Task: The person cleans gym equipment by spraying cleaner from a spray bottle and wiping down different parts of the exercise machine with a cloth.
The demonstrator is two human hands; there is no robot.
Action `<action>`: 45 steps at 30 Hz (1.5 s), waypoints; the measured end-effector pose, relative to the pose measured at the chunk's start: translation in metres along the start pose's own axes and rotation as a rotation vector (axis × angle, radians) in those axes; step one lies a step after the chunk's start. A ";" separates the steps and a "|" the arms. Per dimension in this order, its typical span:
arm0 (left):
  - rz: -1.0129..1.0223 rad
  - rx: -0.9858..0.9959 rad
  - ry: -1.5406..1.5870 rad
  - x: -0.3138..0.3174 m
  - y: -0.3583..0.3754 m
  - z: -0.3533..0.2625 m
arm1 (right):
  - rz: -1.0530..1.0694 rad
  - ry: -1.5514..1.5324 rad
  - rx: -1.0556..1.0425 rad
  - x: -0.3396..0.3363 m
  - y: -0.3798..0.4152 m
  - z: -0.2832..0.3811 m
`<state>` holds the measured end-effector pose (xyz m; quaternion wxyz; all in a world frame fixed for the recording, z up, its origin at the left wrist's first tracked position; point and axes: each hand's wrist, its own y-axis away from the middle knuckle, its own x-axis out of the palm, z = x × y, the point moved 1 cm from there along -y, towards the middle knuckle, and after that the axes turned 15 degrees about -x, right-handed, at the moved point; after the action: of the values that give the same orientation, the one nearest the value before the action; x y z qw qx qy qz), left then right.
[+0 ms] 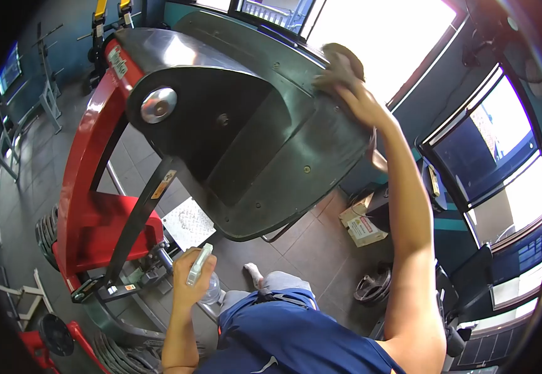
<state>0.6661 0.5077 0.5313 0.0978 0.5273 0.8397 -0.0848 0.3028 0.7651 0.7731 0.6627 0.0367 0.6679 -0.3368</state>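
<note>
My left hand (185, 282) is closed around the neck of a spray bottle (200, 264). The bottle's pale trigger head points up and its clear body hangs below the fingers. With the arm stretched far forward, my right hand (353, 93) is at the upper right edge of a large dark panel (271, 165) on a red gym machine (79, 168). A dark cloth (353, 57) is in that hand, pressed at the panel's edge; motion blurs the fingers. Part of the cloth is hidden behind the hand.
A black lever (137, 218) slants down under the panel, beside a metal footplate (188, 223). Weight plates (118, 355) sit at lower left. A cardboard box (364, 230) and dark shoes (372, 288) are on the tiled floor to the right. Windows line the far walls.
</note>
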 end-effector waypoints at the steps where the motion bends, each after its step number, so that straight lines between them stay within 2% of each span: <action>1: 0.015 0.029 -0.004 0.004 -0.005 -0.004 | 0.075 0.072 -0.158 0.011 -0.029 -0.033; 2: 0.028 0.026 -0.017 0.007 -0.010 -0.009 | 0.044 0.043 -0.248 0.021 -0.047 -0.040; 3: 0.038 0.024 -0.028 0.010 -0.015 -0.014 | 0.262 -0.014 0.060 -0.001 -0.058 -0.002; 6: 0.044 0.002 -0.042 0.016 -0.020 -0.022 | 0.283 -0.289 -0.015 0.008 -0.057 -0.040; 7: 0.020 0.002 -0.039 0.017 -0.019 -0.024 | 0.167 -0.162 -0.262 0.014 -0.046 -0.048; 10: -0.028 -0.025 -0.069 0.019 -0.015 -0.020 | 0.180 0.150 -0.443 0.005 -0.022 -0.045; 11: -0.026 -0.045 -0.095 0.023 -0.009 -0.021 | 0.128 -0.029 -0.335 0.006 -0.031 -0.036; 14: -0.075 -0.106 -0.156 0.053 -0.005 -0.048 | 0.385 0.345 -0.339 0.033 -0.087 -0.017; 17: -0.209 -0.128 -0.028 0.078 0.009 -0.048 | 0.496 -0.169 -0.390 -0.011 -0.062 -0.029; 19: -0.278 -0.206 0.032 0.091 0.026 -0.044 | 0.422 -0.478 -0.326 -0.013 -0.040 -0.055; 21: -0.360 -0.262 0.110 0.107 0.048 -0.046 | 0.017 -0.347 -0.628 -0.008 0.000 -0.042; 22: -0.391 -0.276 0.075 0.113 0.058 -0.042 | -0.248 -0.264 -0.539 0.004 0.026 -0.028; 24: -0.453 -0.298 0.007 0.124 0.079 -0.032 | -0.562 0.133 -0.526 0.033 0.073 0.002; 26: -0.483 -0.362 0.037 0.133 0.092 -0.042 | -0.299 0.181 -0.602 0.055 0.114 0.041; 27: -0.504 -0.366 0.065 0.139 0.095 -0.053 | -0.145 0.188 -0.739 0.073 0.129 0.033; 30: -0.569 -0.388 0.124 0.152 0.106 -0.061 | -0.152 0.215 -0.712 0.031 0.103 0.009; 31: -0.576 -0.394 0.123 0.155 0.108 -0.061 | -0.295 0.243 -0.677 0.026 0.094 -0.002; 34: -0.564 -0.376 0.070 0.158 0.110 -0.053 | -0.467 0.184 -0.607 0.063 0.117 0.028; 36: -0.524 -0.365 0.006 0.154 0.113 -0.043 | -0.190 0.063 -0.861 0.115 0.151 0.042; 38: -0.525 -0.387 0.009 0.148 0.116 -0.044 | -0.085 0.058 -0.942 0.126 0.161 0.042; 40: -0.510 -0.387 0.020 0.139 0.119 -0.039 | -0.174 0.083 -0.880 0.093 0.143 0.025; 42: -0.492 -0.364 -0.007 0.130 0.123 -0.029 | -0.335 0.237 -0.710 0.069 0.131 0.020; 44: -0.474 -0.327 -0.004 0.118 0.119 -0.021 | -0.453 0.193 -0.627 0.091 0.141 0.041; 45: -0.461 -0.309 0.010 0.114 0.113 -0.019 | -0.432 0.007 -0.646 0.115 0.156 0.050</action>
<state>0.7185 0.6599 0.5163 0.1513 0.3016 0.9410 0.0268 0.4097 0.8144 0.6117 0.5517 -0.3144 0.7340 -0.2407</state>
